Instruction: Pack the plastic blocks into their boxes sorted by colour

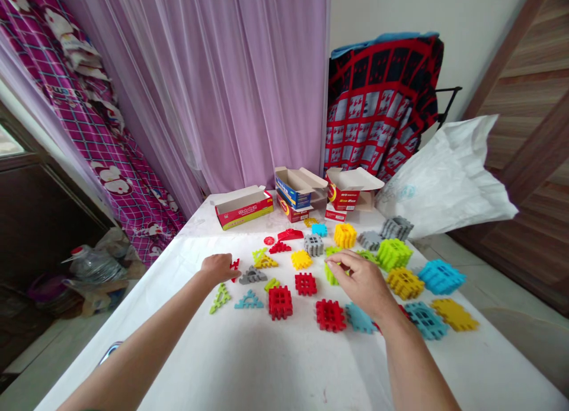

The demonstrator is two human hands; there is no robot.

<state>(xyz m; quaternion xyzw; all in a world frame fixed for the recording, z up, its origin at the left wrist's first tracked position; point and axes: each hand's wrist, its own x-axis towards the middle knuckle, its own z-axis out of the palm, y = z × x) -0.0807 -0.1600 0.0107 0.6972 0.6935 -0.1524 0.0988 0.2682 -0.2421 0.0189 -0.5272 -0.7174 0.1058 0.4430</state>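
Both forearms come up from the bottom edge over the white table [267, 363], one hand at each toy piece.

At centre left, my left hand [217, 267] pinches a small red piece [235, 264] with its fingertips; I think such a light hold suits a thin part. At centre right, my right hand [362, 280] curls its fingers over a green block [329, 276], but I cannot tell if it grips. The pieces lie apart, probably so each one is easy to see. I count three red square blocks [280, 302] at lower centre, four grey pieces [313, 244], and at least three open cartons [243, 208] at upper centre.
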